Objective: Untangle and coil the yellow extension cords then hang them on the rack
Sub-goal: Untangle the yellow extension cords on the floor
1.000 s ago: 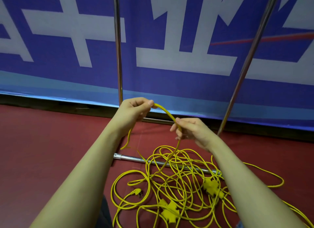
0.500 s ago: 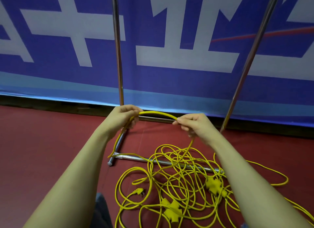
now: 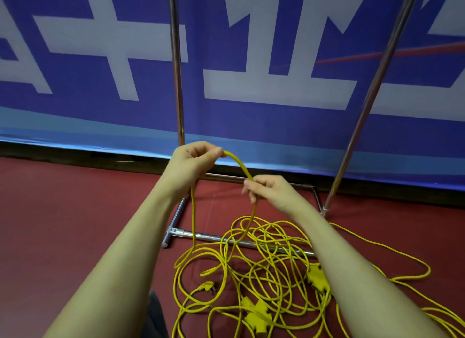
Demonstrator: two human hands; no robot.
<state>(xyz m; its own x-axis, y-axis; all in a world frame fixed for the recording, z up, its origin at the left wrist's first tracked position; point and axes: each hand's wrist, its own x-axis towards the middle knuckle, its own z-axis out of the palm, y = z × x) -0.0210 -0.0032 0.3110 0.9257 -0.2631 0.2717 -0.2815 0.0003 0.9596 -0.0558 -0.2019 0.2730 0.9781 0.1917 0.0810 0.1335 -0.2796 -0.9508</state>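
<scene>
A tangled heap of yellow extension cords (image 3: 264,267) lies on the red floor, over the rack's front base bar. Two yellow socket blocks (image 3: 255,313) (image 3: 317,278) and a plug (image 3: 207,286) sit in the heap. My left hand (image 3: 193,161) grips one strand, raised above the pile. My right hand (image 3: 266,189) pinches the same strand lower and to the right. A short arc of cord (image 3: 239,165) bridges the two hands, and a strand drops from each hand into the heap. The metal rack (image 3: 176,68) stands just behind, with two upright poles.
A blue banner with white shapes (image 3: 276,91) covers the wall behind the rack. The rack's base bars (image 3: 201,235) lie on the floor under the cords. One long cord loop (image 3: 402,262) trails off to the right. Dark clothing (image 3: 156,315) shows at the bottom edge.
My left hand has risen and my right hand has dropped slightly, closing the gap between them. The cord arc between them is shorter and steeper than half a second ago.
</scene>
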